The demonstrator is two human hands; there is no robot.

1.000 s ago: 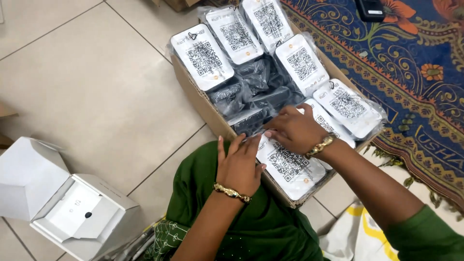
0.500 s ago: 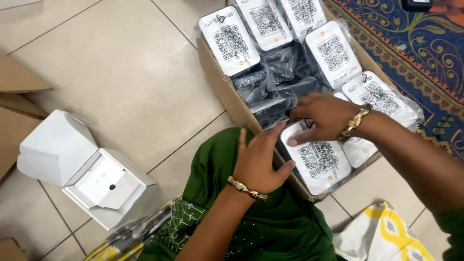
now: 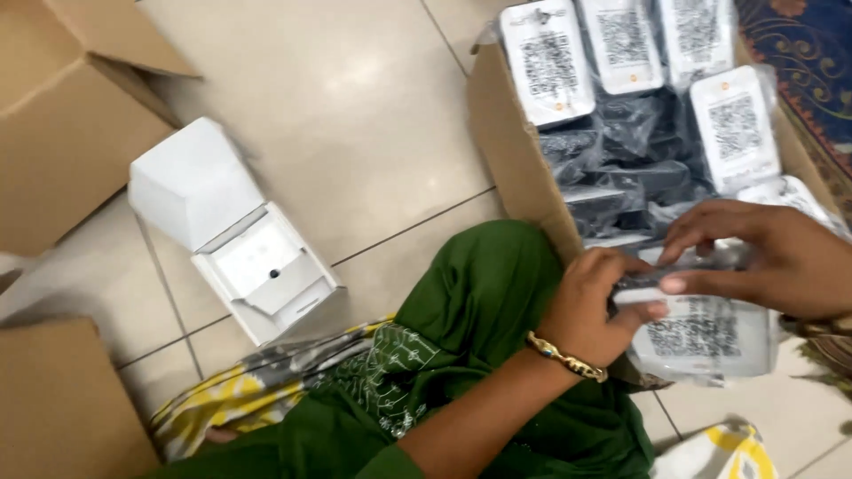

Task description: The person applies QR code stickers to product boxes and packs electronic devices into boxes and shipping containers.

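1. Head view: the left hand (image 3: pixel 590 310) and the right hand (image 3: pixel 772 257) meet over the near end of the cardboard box (image 3: pixel 510 133). Both sets of fingers are clamped on one flat pouch (image 3: pixel 701 333), white-labelled and wrapped in clear plastic, which sits partly lifted at that near end.
2. The left fingers curl around the pouch's near edge, thumb on top. The right fingers (image 3: pixel 701 232) arch over the top, one fingertip pressing flat on the label beside the left thumb.
3. Beyond the right fingers lie more white-labelled pouches (image 3: pixel 550 62) and dark plastic-wrapped packs (image 3: pixel 621 142), packed tight together.
4. To do this well, I judge the grip should stay on the pouch's edges, not the loose film, which looks slippery and may tear or crumple.
5. Lift it straight up, so the neighbouring packs under the right fingers do not drag out with it.
6. Well apart from the left fingers, an open white box (image 3: pixel 257 266) sits on the tiled floor (image 3: pixel 355 106).
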